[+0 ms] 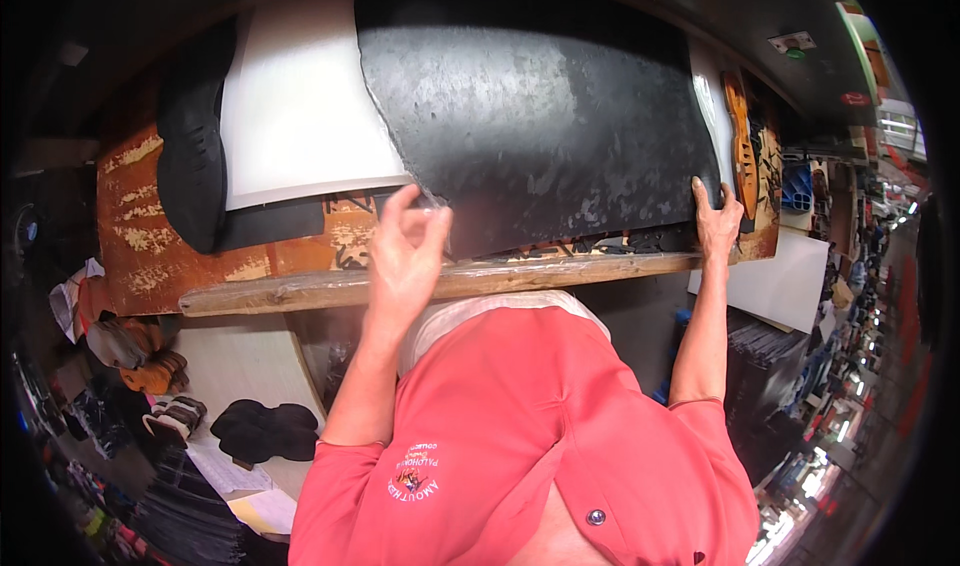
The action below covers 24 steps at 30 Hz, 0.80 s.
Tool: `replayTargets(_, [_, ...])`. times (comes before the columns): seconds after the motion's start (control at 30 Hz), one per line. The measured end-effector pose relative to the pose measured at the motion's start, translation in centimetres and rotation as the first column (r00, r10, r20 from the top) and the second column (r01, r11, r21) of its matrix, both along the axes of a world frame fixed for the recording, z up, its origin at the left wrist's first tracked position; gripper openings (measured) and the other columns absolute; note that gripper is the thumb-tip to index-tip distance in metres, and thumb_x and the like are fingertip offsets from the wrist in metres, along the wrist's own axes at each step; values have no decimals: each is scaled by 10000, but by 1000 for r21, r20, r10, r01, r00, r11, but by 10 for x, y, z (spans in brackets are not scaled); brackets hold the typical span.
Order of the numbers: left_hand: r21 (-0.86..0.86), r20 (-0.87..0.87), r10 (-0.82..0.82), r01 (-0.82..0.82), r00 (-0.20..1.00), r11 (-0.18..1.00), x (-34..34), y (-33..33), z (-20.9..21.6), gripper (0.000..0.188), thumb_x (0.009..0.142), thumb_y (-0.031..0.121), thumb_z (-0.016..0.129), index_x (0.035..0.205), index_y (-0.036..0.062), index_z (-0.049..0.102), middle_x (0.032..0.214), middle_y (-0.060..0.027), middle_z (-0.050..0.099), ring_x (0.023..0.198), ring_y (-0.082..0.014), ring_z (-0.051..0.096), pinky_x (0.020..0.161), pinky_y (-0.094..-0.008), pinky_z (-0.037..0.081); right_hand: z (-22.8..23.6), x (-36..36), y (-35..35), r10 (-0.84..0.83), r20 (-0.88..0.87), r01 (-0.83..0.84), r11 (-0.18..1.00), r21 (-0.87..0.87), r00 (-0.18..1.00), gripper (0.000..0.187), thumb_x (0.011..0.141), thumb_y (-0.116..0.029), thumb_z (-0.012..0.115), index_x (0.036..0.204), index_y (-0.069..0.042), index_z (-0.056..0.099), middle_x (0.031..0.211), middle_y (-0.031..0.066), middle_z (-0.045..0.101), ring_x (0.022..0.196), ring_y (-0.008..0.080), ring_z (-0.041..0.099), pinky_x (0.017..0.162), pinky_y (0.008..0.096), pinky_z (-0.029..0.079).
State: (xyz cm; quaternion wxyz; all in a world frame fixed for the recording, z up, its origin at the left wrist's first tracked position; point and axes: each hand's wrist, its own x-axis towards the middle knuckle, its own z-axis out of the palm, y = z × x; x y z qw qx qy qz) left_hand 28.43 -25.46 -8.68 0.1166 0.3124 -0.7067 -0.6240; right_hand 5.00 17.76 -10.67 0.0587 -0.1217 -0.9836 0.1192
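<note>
A large black rubber-like sheet [540,116] with a scuffed, blotchy surface lies across the bench. It overlaps a white sheet [300,106] on its left. My left hand [405,261] is at the black sheet's near left corner, fingers curled and thumb apart from the forefinger, the corner appearing to lie between them; slight blur surrounds it. At the near right corner, my right hand [717,228] grips the edge, with one finger stretched on top of the sheet. What lies under the black sheet is mostly hidden.
A wooden rail [300,291] runs along the bench's front edge, with black offcuts behind it. Black sole-shaped pieces [190,146] lie at the left, an orange one [741,146] at the right. Below left is a board [245,366] near black sole shapes [265,431]. A dark machine part overhangs the back.
</note>
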Motion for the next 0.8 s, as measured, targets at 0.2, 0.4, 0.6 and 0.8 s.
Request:
replayTargets(0.2, [74,-81,8,-2,997,997,-23,-2,2,303,1021,99,729,1272,-31,618,887,4,590,780,-64,524,682,-251,470,28,-14,-5,51,134,-28,985,-168,990,982,836,-705,801,1325,128,623,1273,299,679,1211,395,655,1076,451,494])
replayTargets(0.4, [-171,150,106,-80,983,982,-46,-76,17,399,1003,153,743,1300,-96,648,955,-33,667,888,-104,600,796,-260,502,38,-8,-44,206,88,-179,952,-248,975,850,791,-552,886,1355,37,646,1146,290,726,1105,399,704,1009,435,529])
replayTargets(0.6, [-580,257,77,90,964,810,-81,-131,20,365,932,225,776,1171,-44,717,990,-226,769,932,-367,754,875,-426,572,28,-22,-77,292,-50,-294,915,-277,955,727,876,-496,848,1326,42,656,1110,335,746,1094,438,735,983,456,553])
replayTargets(0.8, [-672,289,149,89,946,736,-89,-138,17,409,918,268,814,1180,-36,733,976,-190,780,961,-370,756,908,-436,573,8,-22,-85,262,-69,-270,947,-177,963,565,1002,-495,712,1332,-44,631,947,318,752,967,524,730,880,539,562])
